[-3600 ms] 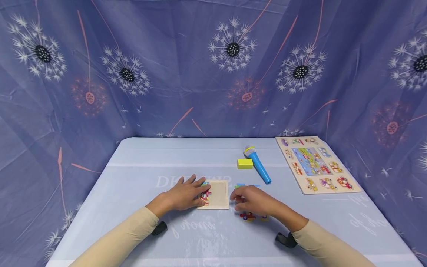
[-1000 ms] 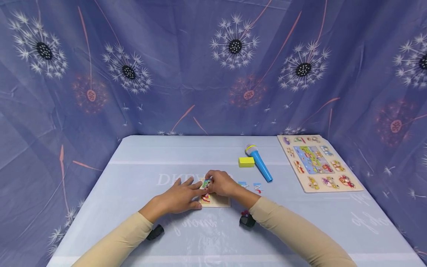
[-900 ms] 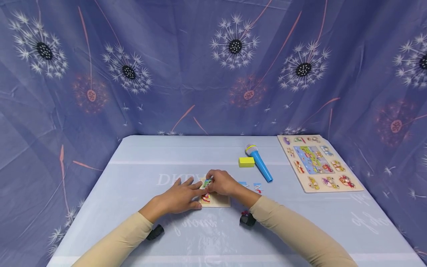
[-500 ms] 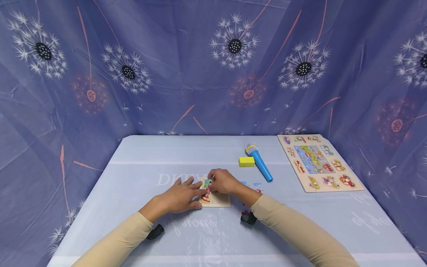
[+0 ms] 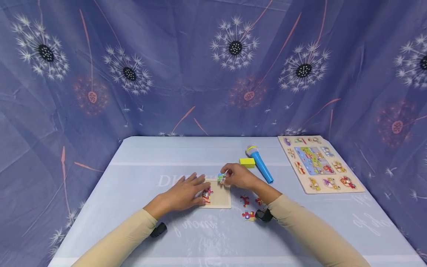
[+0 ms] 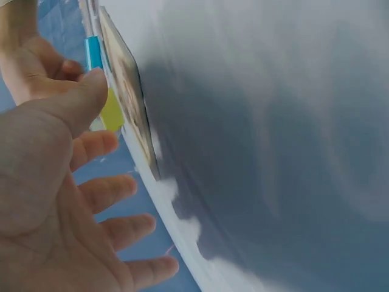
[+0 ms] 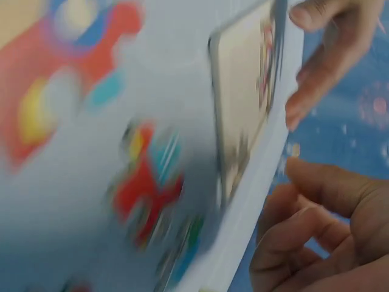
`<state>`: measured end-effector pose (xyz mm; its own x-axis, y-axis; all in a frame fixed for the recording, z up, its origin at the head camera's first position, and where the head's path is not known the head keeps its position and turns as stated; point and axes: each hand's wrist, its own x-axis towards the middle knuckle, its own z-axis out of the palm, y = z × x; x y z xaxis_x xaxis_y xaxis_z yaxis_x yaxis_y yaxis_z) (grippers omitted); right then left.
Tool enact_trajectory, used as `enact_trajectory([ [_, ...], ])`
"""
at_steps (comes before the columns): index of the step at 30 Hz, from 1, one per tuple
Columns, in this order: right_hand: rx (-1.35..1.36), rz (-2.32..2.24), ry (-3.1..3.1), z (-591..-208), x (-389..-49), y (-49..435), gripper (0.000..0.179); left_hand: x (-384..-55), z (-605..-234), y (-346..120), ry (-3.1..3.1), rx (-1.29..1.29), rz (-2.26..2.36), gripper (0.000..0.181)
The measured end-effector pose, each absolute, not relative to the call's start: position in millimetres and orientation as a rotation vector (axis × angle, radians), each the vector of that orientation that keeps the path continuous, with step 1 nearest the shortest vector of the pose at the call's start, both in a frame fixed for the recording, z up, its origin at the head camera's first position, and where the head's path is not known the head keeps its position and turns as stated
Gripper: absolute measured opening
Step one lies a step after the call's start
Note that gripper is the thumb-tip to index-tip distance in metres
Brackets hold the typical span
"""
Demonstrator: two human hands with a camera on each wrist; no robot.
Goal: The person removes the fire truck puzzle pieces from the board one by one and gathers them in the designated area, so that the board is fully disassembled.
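My left hand [image 5: 186, 193], fingers spread and nearly straight, rests along the left side of a small wooden puzzle tray [image 5: 221, 203]. A red puzzle piece [image 5: 207, 195] lies in the tray beside its fingers, partly covered. My right hand [image 5: 238, 175] pinches a green and blue puzzle piece [image 5: 221, 178] between thumb and fingers at the tray's far right corner. The right wrist view shows the curled right hand [image 7: 316, 228] near the tray [image 7: 243, 91]; the held piece is hard to make out there. In the left wrist view the left hand [image 6: 67, 182] has its palm showing.
Loose puzzle pieces lie right of the tray, among them a red one [image 5: 244, 200] and a red-and-blue one [image 5: 248, 216]. Behind the right hand are a yellow block [image 5: 247, 162] and a blue toy microphone [image 5: 261, 166]. A large wooden puzzle board [image 5: 301, 181] lies far right.
My right hand reached over to the tray's left part, then moved back right and away, now holding the green and blue piece. My left hand stays at the tray's left side, shifting slightly.
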<state>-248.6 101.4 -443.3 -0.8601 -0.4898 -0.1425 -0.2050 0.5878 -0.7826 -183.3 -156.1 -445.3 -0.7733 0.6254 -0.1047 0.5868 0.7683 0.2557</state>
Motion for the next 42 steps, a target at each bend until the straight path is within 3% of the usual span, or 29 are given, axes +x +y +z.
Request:
enact_trajectory([
  [14, -0.469, -1.204, 2.462, -451.7, -253.7, 144.9, 0.032, -191.4, -450.7, -143.2, 2.736, 0.879, 0.113, 0.069],
  [42, -0.434, -0.986, 2.520, -456.5, -249.9, 116.9, 0.031, -196.8, -453.1, -181.1, 2.724, 0.909, 0.219, 0.068],
])
